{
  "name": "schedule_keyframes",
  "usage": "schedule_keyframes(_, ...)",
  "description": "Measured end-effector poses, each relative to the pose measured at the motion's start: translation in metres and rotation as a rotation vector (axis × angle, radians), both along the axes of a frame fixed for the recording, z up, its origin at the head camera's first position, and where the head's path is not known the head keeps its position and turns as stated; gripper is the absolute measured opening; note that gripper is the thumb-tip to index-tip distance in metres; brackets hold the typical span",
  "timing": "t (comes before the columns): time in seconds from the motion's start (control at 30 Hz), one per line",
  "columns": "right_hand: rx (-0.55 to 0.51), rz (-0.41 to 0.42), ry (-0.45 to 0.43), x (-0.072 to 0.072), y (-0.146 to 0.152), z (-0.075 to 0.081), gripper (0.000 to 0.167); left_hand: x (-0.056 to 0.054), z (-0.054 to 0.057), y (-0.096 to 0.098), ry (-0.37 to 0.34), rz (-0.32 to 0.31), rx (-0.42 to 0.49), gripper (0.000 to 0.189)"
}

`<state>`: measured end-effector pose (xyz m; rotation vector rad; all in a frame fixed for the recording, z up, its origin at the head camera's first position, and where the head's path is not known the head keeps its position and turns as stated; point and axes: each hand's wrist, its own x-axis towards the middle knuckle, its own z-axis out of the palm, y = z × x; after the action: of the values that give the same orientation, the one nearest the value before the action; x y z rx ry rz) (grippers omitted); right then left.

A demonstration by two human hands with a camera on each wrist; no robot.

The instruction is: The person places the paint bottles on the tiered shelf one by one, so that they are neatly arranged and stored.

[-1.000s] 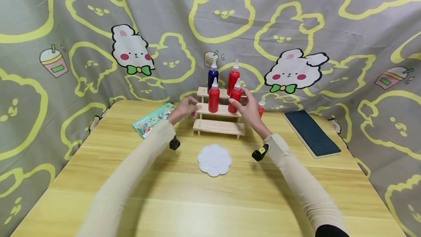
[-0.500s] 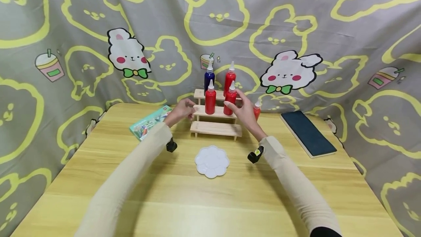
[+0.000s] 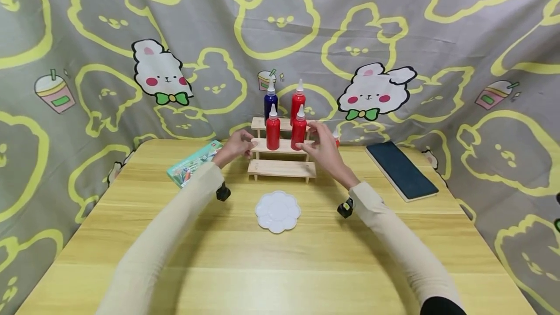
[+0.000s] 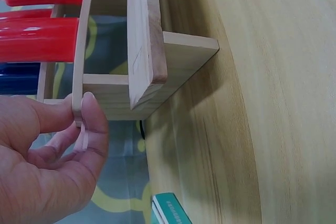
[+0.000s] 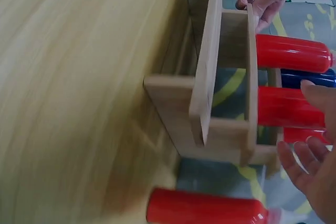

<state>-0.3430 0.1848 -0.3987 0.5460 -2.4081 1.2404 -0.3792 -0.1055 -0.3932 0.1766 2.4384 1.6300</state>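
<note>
A three-step wooden display rack (image 3: 282, 167) stands at the back of the table. My left hand (image 3: 236, 147) pinches the left end of its middle step between thumb and fingers, plain in the left wrist view. On that step stand two upright squeeze bottles, a left red bottle (image 3: 273, 132) and a right red bottle (image 3: 298, 131). Beside the latter is my right hand (image 3: 325, 149), thumb and fingers spread around its side without gripping. The top step bears a dark blue bottle (image 3: 270, 106) and another red bottle (image 3: 298, 103).
One more red bottle (image 5: 205, 206) stands on the table right of the rack, mostly hidden by my right hand in the head view. A white flower-shaped palette (image 3: 277, 212) lies in front. A teal box (image 3: 192, 164) lies left, a dark notebook (image 3: 401, 170) right.
My right hand has loosened from the right red bottle on the middle step, its thumb now lower. The left hand keeps its pinch on the rack. The head view has shifted slightly.
</note>
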Motion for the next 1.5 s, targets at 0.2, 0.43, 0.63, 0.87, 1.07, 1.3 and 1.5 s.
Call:
schedule_keyframes(0.2, 0.077, -0.055, 0.203, 0.007, 0.023, 0.012, 0.046, -0.002, 0.002, -0.001, 0.036, -0.009, -0.006, 0.034)
schedule_keyframes(0.43, 0.127, -0.122, 0.409, 0.006, 0.053, 0.012, 0.027, -0.001, 0.001, -0.002, 0.021, -0.009, -0.002, 0.033)
schedule_keyframes(0.63, 0.171, -0.132, 0.509, 0.003, 0.064, 0.005, 0.024, 0.000, -0.001, -0.002, 0.030, -0.015, 0.012, 0.035)
schedule_keyframes(0.87, 0.179, -0.152, 0.505, -0.002, 0.069, -0.004, 0.026, 0.002, -0.001, -0.003, 0.018, -0.008, 0.003, 0.035)
schedule_keyframes(1.07, 0.153, -0.169, 0.415, -0.002, 0.072, -0.013, 0.029, 0.003, -0.001, -0.002, 0.027, -0.012, 0.000, 0.036)
schedule_keyframes(1.3, 0.111, -0.196, 0.275, -0.003, 0.074, -0.022, 0.039, 0.003, 0.000, 0.000, 0.021, 0.002, 0.013, 0.033)
schedule_keyframes(1.5, 0.057, -0.194, 0.127, -0.003, 0.073, -0.030, 0.046, 0.003, 0.000, 0.000, 0.007, 0.016, 0.010, 0.033)
